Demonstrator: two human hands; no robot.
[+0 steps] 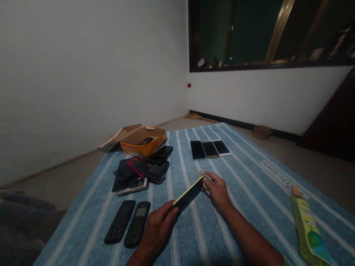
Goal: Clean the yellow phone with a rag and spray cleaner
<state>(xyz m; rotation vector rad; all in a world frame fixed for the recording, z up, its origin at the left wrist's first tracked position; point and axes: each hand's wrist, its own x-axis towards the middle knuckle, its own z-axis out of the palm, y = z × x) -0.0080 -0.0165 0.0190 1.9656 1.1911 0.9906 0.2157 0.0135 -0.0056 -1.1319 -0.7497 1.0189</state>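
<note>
A smartphone (pixel 189 193) with a dark face and a yellow-green edge is held tilted above the cloth, between both hands. My left hand (pixel 160 228) grips its near end, thumb on the dark face. At the far end, my right hand (pixel 217 190) is closed on a crumpled pale cloth or tissue (pixel 206 180) pressed against the phone's corner. Beside my left hand lie two keypad phones, one black (pixel 120 221) and one with a greyish screen (pixel 138 224). Fingers partly hide both ends of the held phone.
A heap of phones (pixel 133 173) lies at left, before an open orange box (pixel 144 147) with a phone inside. Three smartphones (pixel 210 149) lie in a row further back. A yellow-green bottle (pixel 310 229) lies at right on the striped blue tablecloth (pixel 249 192).
</note>
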